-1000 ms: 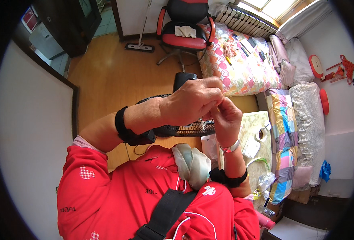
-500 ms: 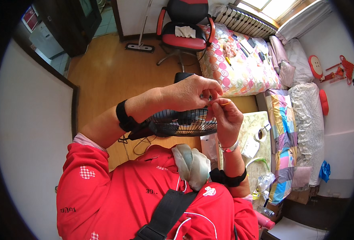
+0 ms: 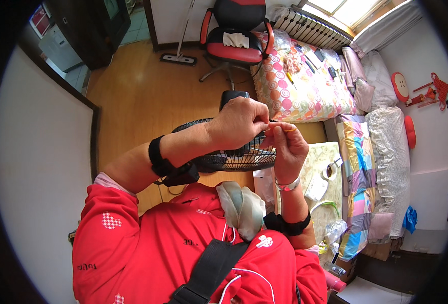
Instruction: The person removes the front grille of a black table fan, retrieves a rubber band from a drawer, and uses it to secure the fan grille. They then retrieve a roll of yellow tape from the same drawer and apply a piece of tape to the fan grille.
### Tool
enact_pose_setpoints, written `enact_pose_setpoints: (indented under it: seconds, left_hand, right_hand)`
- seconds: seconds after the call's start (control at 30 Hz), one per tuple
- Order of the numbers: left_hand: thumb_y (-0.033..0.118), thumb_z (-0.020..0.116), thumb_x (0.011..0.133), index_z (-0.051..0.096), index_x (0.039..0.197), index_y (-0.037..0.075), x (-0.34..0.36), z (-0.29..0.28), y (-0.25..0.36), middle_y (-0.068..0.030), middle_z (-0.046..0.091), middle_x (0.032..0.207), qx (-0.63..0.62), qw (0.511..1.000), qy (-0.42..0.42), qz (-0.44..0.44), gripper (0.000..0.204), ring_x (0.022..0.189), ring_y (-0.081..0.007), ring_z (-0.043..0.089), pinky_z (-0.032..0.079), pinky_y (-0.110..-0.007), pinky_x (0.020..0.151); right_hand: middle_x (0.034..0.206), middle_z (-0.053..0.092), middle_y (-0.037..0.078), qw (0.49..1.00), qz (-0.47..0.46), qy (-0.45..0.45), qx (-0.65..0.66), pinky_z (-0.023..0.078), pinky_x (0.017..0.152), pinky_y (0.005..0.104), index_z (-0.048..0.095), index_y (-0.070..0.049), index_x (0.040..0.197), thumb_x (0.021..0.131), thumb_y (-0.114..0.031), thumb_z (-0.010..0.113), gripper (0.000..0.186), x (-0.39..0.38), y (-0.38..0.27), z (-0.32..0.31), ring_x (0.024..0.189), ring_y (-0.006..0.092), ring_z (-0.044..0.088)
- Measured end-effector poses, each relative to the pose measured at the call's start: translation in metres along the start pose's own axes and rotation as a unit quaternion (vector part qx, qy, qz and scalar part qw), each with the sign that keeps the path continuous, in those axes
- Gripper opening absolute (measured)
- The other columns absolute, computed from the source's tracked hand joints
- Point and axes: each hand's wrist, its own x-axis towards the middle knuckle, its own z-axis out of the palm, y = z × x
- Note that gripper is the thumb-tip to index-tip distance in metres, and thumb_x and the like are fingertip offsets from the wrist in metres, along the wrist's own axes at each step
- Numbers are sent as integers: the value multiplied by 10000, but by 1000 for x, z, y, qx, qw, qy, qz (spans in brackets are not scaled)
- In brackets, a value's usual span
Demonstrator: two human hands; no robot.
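Note:
My left hand (image 3: 239, 124) has its fingers closed in a pinch beside my right hand's fingertips. My right hand (image 3: 290, 152) pinches a thin orange-yellow strand (image 3: 290, 129); whether the left fingertips also grip it is too small to tell. Both hands are held above a black floor fan (image 3: 245, 162) with a wire cage and a black housing (image 3: 233, 96), partly hidden by my hands and arms.
A red-black chair (image 3: 234, 49) and a mop (image 3: 177, 60) stand beyond the fan. A bed (image 3: 279, 91) with loose items is at the back right. A pale table (image 3: 322, 152) with a white roll (image 3: 329, 172) stands right. A white wall (image 3: 36, 162) is left.
My left hand has shifted left from where it met my right fingers a second ago; its fingers parted, then closed again. The orange strand in my right fingers has come into clearer view.

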Motion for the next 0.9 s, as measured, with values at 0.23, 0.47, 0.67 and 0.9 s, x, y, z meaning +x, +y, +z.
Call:
enact_pose_setpoints:
  seconds: [0.23, 0.47, 0.67, 0.9]
  left_hand:
    - [34, 673, 801, 619, 795, 9, -5, -4, 5, -146, 603, 714, 18, 993, 31, 108, 60, 657, -303, 629, 484, -381, 595]
    - [25, 665, 749, 548, 727, 40, -12, -20, -1, -121, 549, 712, 105, 978, -22, 182, 120, 650, -344, 583, 464, -426, 570]
    - [46, 679, 791, 635, 810, 14, 4, -15, -5, -135, 635, 785, 49, 991, -51, 117, 57, 720, -330, 636, 511, -398, 639]
    - [25, 673, 881, 710, 964, -25, 23, -3, -16, -113, 715, 869, -63, 993, -94, 41, 104, 800, -170, 671, 543, -313, 758]
  right_hand:
    - [863, 697, 76, 1000, 13, 9, 6, 545, 654, 229, 665, 50, 1057, 988, 27, 600, 98, 3, -2, -2, 693, 118, 668]
    - [862, 691, 59, 999, 48, -12, 20, 567, 677, 238, 646, 34, 961, 909, 86, 673, 79, 4, -10, -8, 727, 115, 683]
    - [843, 662, 64, 968, -91, -38, -231, 543, 640, 269, 602, -12, 906, 807, 111, 700, 186, 8, -16, -10, 697, 144, 673]
    - [852, 671, 94, 825, -336, -42, -453, 540, 615, 323, 579, -53, 859, 721, 135, 712, 269, 19, -16, -12, 686, 271, 674]
